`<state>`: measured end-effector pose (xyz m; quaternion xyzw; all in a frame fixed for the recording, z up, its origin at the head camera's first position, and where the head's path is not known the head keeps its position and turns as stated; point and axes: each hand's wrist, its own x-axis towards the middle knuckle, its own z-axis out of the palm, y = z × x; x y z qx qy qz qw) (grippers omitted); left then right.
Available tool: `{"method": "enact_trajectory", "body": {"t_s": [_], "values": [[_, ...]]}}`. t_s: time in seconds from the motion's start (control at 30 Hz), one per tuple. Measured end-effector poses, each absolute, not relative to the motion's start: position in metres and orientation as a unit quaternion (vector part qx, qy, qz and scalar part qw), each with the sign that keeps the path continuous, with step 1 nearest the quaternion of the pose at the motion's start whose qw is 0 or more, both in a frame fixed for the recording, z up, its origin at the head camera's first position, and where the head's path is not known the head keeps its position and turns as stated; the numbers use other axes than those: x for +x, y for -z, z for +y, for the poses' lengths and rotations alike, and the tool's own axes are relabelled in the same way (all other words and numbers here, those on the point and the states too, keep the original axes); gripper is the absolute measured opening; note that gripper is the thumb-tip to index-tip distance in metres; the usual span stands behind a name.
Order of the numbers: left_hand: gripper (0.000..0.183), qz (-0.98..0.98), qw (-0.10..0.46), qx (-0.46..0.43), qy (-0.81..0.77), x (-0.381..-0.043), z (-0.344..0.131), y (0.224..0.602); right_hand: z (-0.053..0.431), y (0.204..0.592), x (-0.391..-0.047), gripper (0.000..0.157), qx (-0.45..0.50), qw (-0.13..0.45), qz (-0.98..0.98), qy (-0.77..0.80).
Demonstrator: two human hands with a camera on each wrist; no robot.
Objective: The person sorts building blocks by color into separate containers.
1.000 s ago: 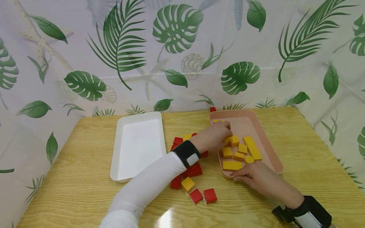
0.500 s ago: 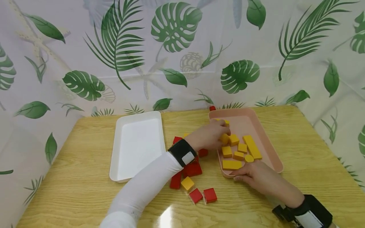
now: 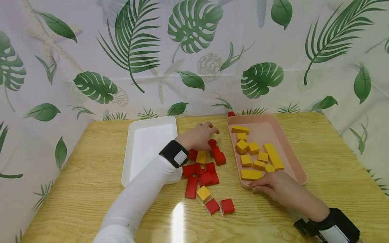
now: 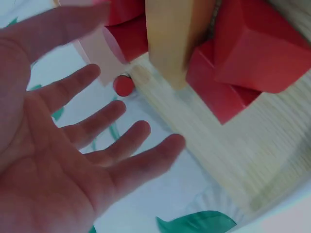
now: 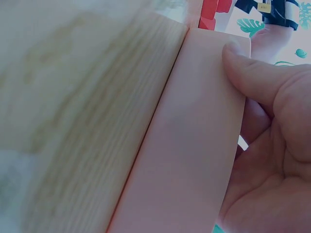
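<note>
My left hand [image 3: 197, 137] hovers over the far end of a loose pile of red blocks [image 3: 209, 179]. Its fingers are spread and hold nothing in the left wrist view, with a yellow block [image 4: 172, 43] and a red block [image 4: 262, 48] close by. Two yellow blocks show in the pile, one being a yellow cube [image 3: 203, 193] near its front. My right hand [image 3: 279, 187] pinches the near wall of the pink tray [image 5: 189, 121], thumb outside and fingers over the rim. Several yellow blocks [image 3: 253, 147] lie inside that tray, mostly along its left side.
A white tray [image 3: 127, 155] stands left of the pile, partly behind my left forearm. A small red block [image 3: 231, 114] sits behind the pink tray at the table's back edge. Two red blocks [image 3: 227, 206] lie at the front. A leaf-patterned cloth [image 3: 188, 91] hangs behind the table.
My left hand has let go of a yellow block in the pink tray and moved left over the pile, opening its fingers. My right hand keeps its hold on the tray.
</note>
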<state>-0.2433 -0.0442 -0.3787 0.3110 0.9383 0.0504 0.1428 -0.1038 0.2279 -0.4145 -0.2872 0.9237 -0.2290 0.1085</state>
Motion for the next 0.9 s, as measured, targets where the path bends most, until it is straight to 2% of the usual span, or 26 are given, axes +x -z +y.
{"method": "enact_trajectory", "body": {"t_s": [0.2,0.3,0.47,0.57,0.9], "values": [[0.061,0.938,0.189,0.291,-0.019,-0.251,-0.045,0.378,0.227,0.417,-0.103,0.021,-0.293,0.111,0.921,0.233],[0.068,0.933,0.222,0.284,0.001,-0.247,-0.045,0.379,0.227,0.416,-0.102,0.020,-0.299,0.104,0.920,0.232],[0.091,0.931,0.229,0.281,0.037,-0.238,-0.043,0.378,0.231,0.413,-0.104,0.021,-0.296,0.095,0.923,0.224],[0.094,0.933,0.230,0.271,0.056,-0.234,-0.041,0.376,0.231,0.411,-0.105,0.023,-0.291,0.101,0.925,0.222],[0.054,0.940,0.230,0.248,0.047,-0.233,-0.042,0.374,0.231,0.413,-0.104,0.021,-0.291,0.106,0.922,0.231]]}}
